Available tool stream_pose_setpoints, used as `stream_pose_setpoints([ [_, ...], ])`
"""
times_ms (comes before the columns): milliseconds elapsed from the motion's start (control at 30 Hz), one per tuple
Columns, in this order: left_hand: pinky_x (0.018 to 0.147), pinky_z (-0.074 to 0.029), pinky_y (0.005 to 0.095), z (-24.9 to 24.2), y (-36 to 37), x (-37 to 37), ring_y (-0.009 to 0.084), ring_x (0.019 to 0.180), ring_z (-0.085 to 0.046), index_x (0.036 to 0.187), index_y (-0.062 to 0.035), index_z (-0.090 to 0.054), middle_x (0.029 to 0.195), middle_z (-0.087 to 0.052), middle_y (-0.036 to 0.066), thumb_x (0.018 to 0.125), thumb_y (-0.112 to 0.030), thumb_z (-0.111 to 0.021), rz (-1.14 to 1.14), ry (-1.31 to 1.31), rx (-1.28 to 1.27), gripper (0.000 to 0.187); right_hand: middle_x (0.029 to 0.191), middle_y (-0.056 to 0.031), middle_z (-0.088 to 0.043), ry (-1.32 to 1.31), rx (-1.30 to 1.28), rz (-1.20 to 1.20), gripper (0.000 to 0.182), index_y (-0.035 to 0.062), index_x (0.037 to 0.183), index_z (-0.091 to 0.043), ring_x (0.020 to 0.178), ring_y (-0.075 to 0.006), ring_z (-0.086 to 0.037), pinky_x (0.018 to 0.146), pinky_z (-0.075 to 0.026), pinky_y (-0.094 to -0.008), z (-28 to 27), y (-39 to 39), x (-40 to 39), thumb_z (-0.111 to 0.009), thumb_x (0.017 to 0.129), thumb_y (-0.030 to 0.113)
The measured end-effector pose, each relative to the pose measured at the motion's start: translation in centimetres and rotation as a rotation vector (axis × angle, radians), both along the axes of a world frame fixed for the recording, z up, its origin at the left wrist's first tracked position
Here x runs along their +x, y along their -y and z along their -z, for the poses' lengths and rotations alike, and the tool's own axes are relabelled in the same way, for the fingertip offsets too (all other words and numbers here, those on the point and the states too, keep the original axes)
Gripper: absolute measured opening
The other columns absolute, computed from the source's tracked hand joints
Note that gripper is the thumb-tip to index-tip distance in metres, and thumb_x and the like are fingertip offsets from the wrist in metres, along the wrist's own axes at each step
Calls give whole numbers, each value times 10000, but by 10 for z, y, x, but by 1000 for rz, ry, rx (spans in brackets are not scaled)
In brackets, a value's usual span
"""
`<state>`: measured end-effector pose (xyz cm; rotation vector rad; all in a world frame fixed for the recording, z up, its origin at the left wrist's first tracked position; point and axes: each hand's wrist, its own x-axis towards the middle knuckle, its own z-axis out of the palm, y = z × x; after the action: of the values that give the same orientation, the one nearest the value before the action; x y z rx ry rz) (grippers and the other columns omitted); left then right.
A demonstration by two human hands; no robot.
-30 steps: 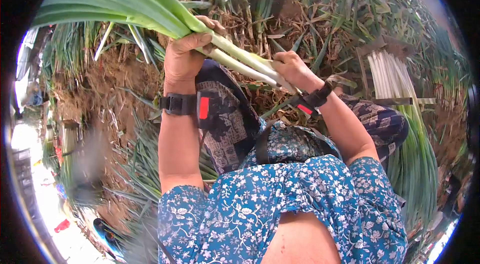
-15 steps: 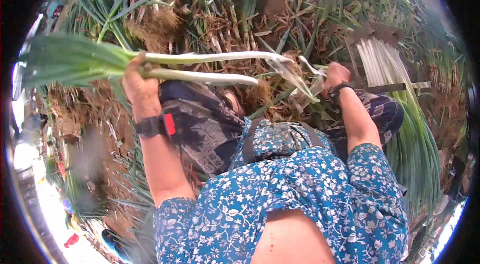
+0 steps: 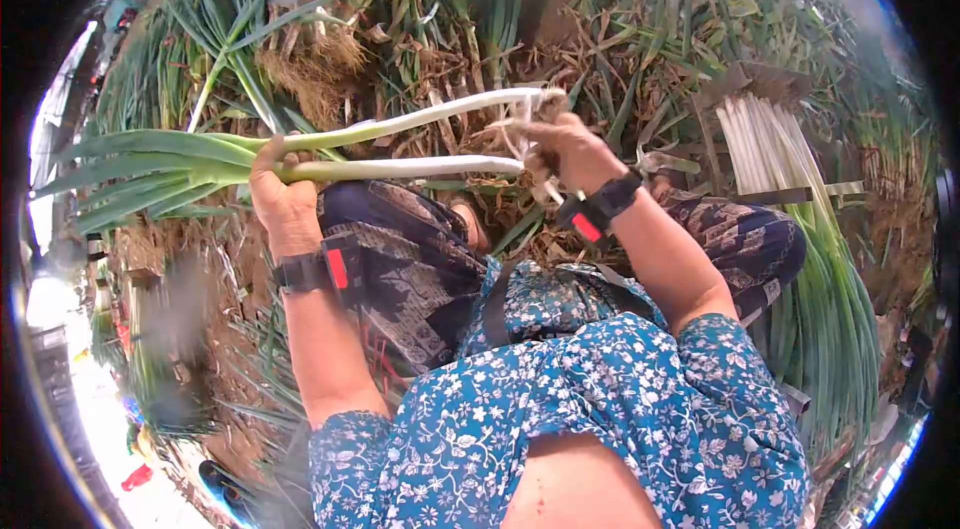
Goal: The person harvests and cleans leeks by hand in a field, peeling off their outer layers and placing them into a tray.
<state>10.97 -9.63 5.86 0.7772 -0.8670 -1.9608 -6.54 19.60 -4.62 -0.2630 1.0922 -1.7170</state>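
Plainly held out sideways: two stalks [image 3: 420, 167].

Closed round their green necks with the fingers of the left hand [image 3: 283, 197]. Fanned out past that hand in long leaves [image 3: 150, 164]; stretched white and bare the other way, up to the roots [image 3: 550, 105], close by the fingers of the right hand [image 3: 582, 157]. Partly curled there, impossible to tell whether pinching anything. Beyond the right forearm, with white ends outward, a bundle [image 3: 765, 144].

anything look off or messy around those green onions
Nothing stands out as damaged. The loose leaf scraps strewn ahead look untidy beside the lined-up bundle of white stalks at right. The two onions in the left hand look sound, with ragged brown root ends near the right hand.
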Motion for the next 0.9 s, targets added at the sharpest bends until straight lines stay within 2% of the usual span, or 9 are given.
stream_pose_setpoints([
  [100, 621, -457, 265, 3, 3, 6, 149, 574, -495, 844, 7, -519, 741, -573, 101, 726, 22, -656, -51, 21, 6, 181, 687, 3, -545, -546, 90, 195, 201, 79, 971, -648, 594, -82, -515, 482, -414, -241, 11, -8, 18, -565, 792, 41],
  [133, 619, -458, 269, 5, 9, 10, 153, 575, -495, 850, 7, -516, 743, -574, 104, 725, 27, -652, -63, 26, -4, 185, 645, 25, -528, -153, -21, 125, 201, 71, 941, -661, 618, -60, -497, 529, -417, -236, 72, -35, -16, -535, 787, 39],
  [200, 631, -453, 309, 19, 30, 20, 181, 648, -528, 874, -42, -518, 756, -555, 63, 694, -25, -694, -35, 38, -25, 252, 638, 16, -538, -449, 254, 486, 77, 29, 761, -628, 549, -85, -497, 487, -419, -269, 114, -84, -56, -552, 765, 37],
  [267, 625, -450, 312, 25, 37, 27, 181, 662, -525, 863, -53, -515, 744, -534, 49, 699, -27, -693, -154, 27, -2, 243, 700, -69, -600, -1784, 806, 268, 176, 43, 727, -624, 591, -165, -576, 590, -502, -334, 158, -171, -94, -525, 836, 139],
  [400, 661, -460, 329, 46, 63, 41, 196, 703, -530, 911, -54, -495, 762, -513, 35, 718, -24, -682, -183, -21, 100, 270, 747, -132, -630, -868, 969, 378, 176, 38, 798, -633, 672, -234, -614, 587, -480, -327, 156, -165, -69, -524, 816, 176],
  [500, 664, -458, 312, 28, 41, 28, 185, 678, -506, 855, -53, -505, 735, -487, 20, 750, -45, -662, -200, 1, 186, 189, 1116, -203, -565, -1287, 924, -196, 406, 33, 1111, -548, 896, -346, -592, 779, -473, -380, 128, -119, -38, -571, 787, 276],
  [567, 657, -458, 310, 24, 35, 24, 181, 667, -498, 834, -56, -506, 724, -479, 17, 760, -54, -655, -180, 2, 206, 166, 1263, -178, -481, -1305, 950, -97, 609, 42, 1288, -403, 1022, -304, -555, 870, -437, -337, 113, -100, -32, -637, 758, 229],
  [667, 650, -463, 317, 35, 49, 22, 182, 659, -498, 816, -59, -505, 712, -481, 19, 768, -64, -650, -135, -13, 228, 154, 1178, -74, -551, -643, 508, 76, 569, 42, 1281, -422, 890, -201, -581, 784, -455, -332, 54, -72, -22, -627, 754, 100],
  [900, 652, -466, 324, 37, 38, 10, 181, 651, -496, 827, -61, -497, 701, -485, 24, 778, -60, -639, -44, -106, 185, 150, 1048, -72, -559, -201, -66, 260, 477, 42, 1219, -446, 771, -145, -590, 630, -442, -250, 30, -22, 3, -595, 769, -2],
])
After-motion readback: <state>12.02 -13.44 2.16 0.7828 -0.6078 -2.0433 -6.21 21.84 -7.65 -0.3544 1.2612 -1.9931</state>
